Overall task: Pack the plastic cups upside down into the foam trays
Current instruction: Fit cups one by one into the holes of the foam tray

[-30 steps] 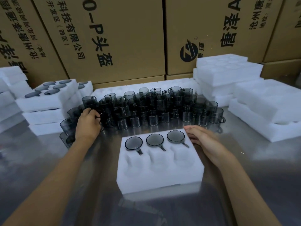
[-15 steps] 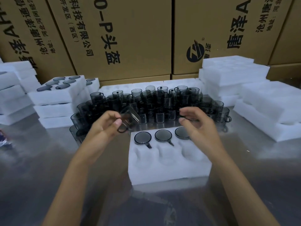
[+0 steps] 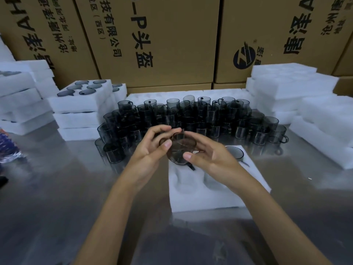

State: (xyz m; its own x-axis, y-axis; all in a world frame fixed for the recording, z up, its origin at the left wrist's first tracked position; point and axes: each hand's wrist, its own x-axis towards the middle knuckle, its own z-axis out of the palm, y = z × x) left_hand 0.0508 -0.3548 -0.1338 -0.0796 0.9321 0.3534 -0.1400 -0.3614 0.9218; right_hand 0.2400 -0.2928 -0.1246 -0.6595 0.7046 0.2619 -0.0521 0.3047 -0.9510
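A smoky plastic cup (image 3: 181, 150) is gripped between both hands above the foam tray (image 3: 208, 196).

The left hand (image 3: 150, 150) and right hand (image 3: 206, 153) are curled round the cup from either side, thumbs on its near wall; the tray is set on the metal surface (image 3: 57, 188); one upturned cup (image 3: 235, 153) is seen seated in its far right pocket; loose cups (image 3: 191, 117) are massed behind; cardboard boxes (image 3: 152, 35) are stacked beyond.

Smoky clear cup (image 3: 180, 150) tilted above white foam tray (image 3: 202, 197), loose cups (image 3: 191, 117) clustered behind
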